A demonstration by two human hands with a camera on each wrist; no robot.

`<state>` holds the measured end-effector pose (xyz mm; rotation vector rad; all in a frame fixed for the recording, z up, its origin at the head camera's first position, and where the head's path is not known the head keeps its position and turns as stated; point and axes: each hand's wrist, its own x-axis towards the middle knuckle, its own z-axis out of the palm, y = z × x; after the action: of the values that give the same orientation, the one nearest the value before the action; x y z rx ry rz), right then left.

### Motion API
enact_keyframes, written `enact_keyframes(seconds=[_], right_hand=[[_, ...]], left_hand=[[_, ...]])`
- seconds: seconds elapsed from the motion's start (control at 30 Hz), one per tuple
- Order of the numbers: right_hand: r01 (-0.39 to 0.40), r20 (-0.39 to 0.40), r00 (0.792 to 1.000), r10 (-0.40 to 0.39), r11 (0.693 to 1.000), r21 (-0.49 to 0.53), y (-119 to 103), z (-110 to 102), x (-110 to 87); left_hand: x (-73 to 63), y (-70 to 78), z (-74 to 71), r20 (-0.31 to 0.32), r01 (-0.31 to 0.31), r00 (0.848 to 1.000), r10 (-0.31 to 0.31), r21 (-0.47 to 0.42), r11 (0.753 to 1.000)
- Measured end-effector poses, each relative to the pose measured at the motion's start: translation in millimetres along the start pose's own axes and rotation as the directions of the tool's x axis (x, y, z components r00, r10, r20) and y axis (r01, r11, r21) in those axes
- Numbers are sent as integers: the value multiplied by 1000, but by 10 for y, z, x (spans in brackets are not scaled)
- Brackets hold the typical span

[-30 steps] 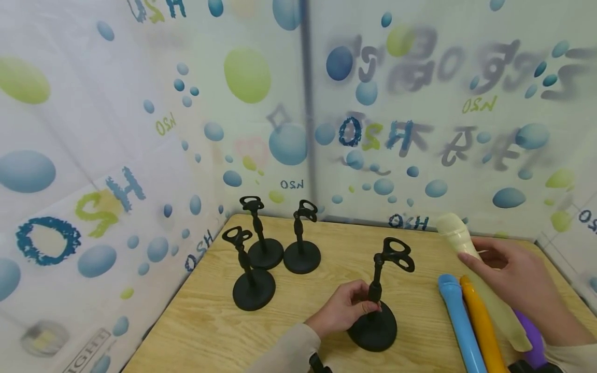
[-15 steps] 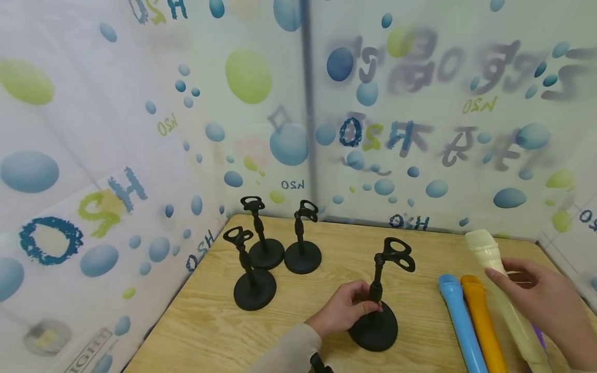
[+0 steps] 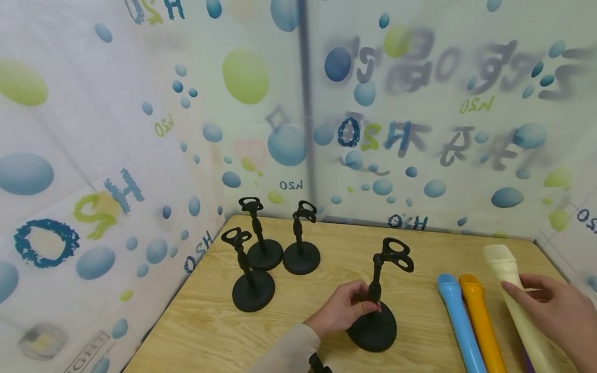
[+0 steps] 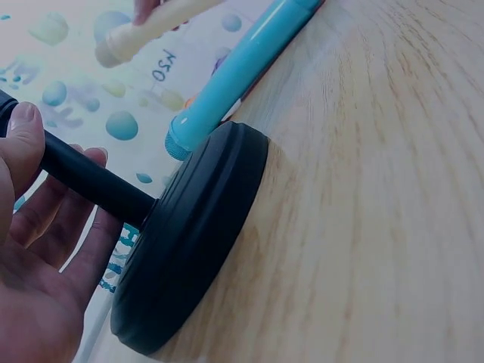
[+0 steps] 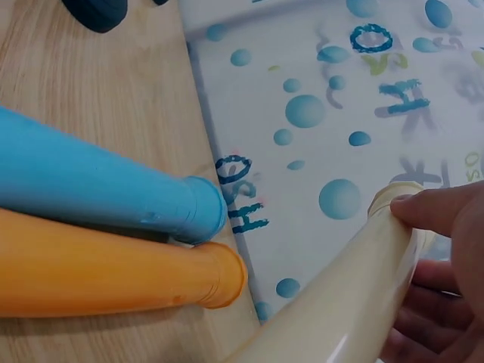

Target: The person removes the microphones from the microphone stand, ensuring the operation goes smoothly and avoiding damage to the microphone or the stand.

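My left hand [image 3: 347, 305] grips the upright of a black tabletop microphone stand [image 3: 373, 331], whose round base rests on the table. The left wrist view shows the fingers and thumb round the stand's stem [image 4: 98, 181]. At the right, my right hand [image 3: 555, 308] holds a cream toy microphone [image 3: 524, 316] near its head, over the table. In the right wrist view the thumb lies on the cream microphone's neck. Left of it, a blue microphone [image 3: 462, 324] and an orange microphone [image 3: 482, 324] lie side by side. Only a sliver of a purple thing [image 3: 528, 360] shows beneath the cream one.
Several black microphone stands are present; three stand grouped at the back left: a front one [image 3: 254, 290], a rear one [image 3: 265, 254] and a right one [image 3: 301, 257]. A patterned curtain [image 3: 396, 129] borders the wooden table [image 3: 205, 321] at the back and sides.
My right hand has moved right and lower with the cream microphone, baring more of the orange one and covering most of the purple thing. The left hand and its stand have stayed put.
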<state>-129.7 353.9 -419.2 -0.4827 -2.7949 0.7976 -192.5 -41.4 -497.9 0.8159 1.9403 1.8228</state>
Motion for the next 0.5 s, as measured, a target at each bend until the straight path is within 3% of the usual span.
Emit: enact_keyframes(seconds=[0.17,0.5], right_hand=[[-101,59,993,101,995,-3,103,13,-17],[-171,29,985,170,985,38,336,123,-19]], left_hand=[[-13,2,2,1,3,1000,-3,4,1000],[-27,-1,-29,8,-1,1000,1,5,1000]])
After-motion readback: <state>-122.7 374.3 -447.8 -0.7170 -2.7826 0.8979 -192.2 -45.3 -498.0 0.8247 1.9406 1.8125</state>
